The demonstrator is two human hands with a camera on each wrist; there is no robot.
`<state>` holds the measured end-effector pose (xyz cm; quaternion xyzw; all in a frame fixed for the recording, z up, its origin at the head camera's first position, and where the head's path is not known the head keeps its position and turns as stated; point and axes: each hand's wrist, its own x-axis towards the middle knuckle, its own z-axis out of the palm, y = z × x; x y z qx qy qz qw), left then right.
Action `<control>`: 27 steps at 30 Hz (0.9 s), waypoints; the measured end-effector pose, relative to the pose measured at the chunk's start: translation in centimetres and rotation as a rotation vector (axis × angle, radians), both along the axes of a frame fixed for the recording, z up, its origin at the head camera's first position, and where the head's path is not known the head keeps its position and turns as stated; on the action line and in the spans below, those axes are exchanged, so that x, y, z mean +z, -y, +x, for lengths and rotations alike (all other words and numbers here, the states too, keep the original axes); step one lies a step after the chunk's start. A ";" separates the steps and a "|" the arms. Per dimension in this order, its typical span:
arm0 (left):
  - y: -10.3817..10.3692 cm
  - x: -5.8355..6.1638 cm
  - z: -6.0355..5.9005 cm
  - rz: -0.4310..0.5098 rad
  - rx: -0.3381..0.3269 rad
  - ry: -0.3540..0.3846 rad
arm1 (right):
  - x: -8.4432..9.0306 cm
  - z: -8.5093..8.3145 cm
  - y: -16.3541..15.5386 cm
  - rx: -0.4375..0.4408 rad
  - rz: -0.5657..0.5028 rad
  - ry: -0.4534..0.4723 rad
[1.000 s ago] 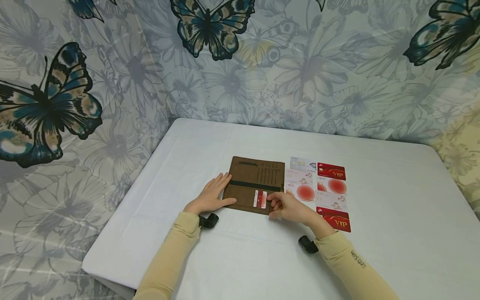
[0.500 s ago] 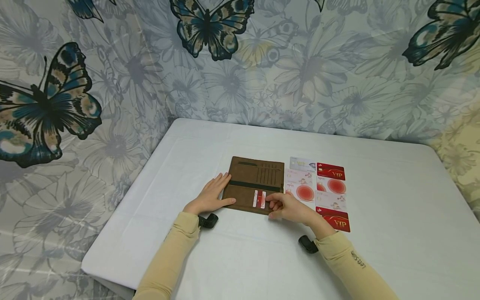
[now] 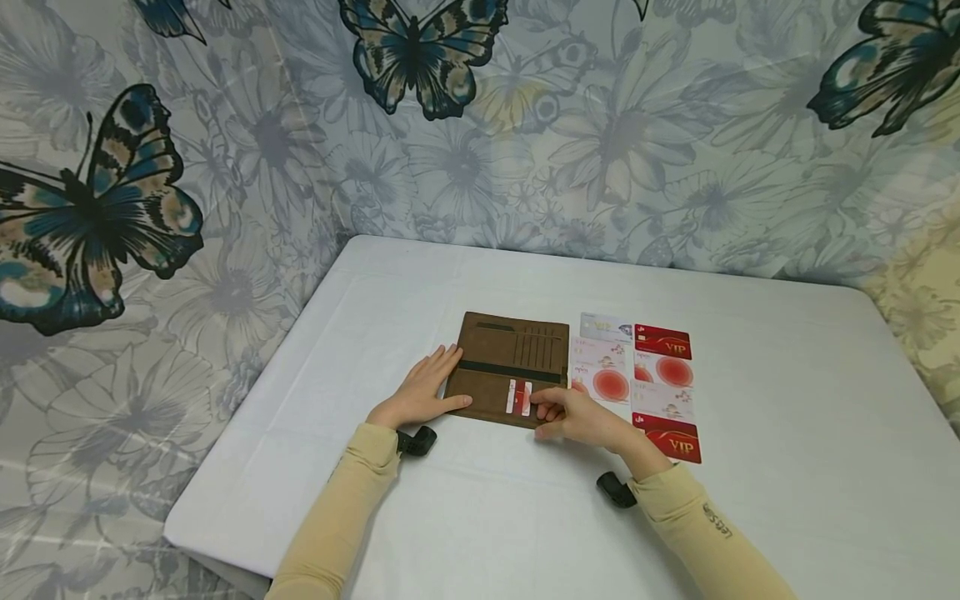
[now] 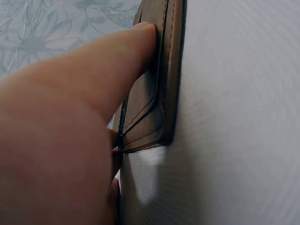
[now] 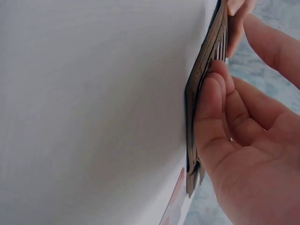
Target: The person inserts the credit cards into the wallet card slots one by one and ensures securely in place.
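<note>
A long brown leather wallet [image 3: 510,367] is laid open and flat on a white cloth-covered table [image 3: 450,517], slightly left of the table's middle, with its rows of card slots turned upward. A red-and-white plastic card [image 3: 519,397] is seated upright in a slot of the near half of the wallet, about half of it showing.

The left hand [image 3: 420,396] is rested flat at the wallet's left edge; its fingers are held straight and close together, and the thumb is stretched out onto the near left corner of the leather. In the left wrist view, the thumb [image 4: 112,65] is seen pressed along the wallet's face [image 4: 154,93], with nothing gripped.

The right hand [image 3: 577,414] is placed at the wallet's near right corner, just beside the seated card. Its fingers are loosely curled, their tips laid against the leather next to the card; whether the card itself is pinched cannot be told. In the right wrist view, the fingertips [image 5: 218,93] are seen pressed on the edge of the wallet [image 5: 201,93].

Just right of the wallet, more cards [image 3: 637,383] are set out in two columns on the cloth, white ones with red circles and red ones marked VIP [image 3: 672,439]. Butterfly-printed fabric [image 3: 450,125] is hung behind the table.
</note>
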<state>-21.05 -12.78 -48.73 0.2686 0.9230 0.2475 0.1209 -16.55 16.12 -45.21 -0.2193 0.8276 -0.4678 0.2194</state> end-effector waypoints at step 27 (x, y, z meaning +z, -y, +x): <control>0.2 -0.4 -0.3 -0.022 -0.002 0.002 | -0.3 1.7 -4.6 -0.071 -0.028 0.023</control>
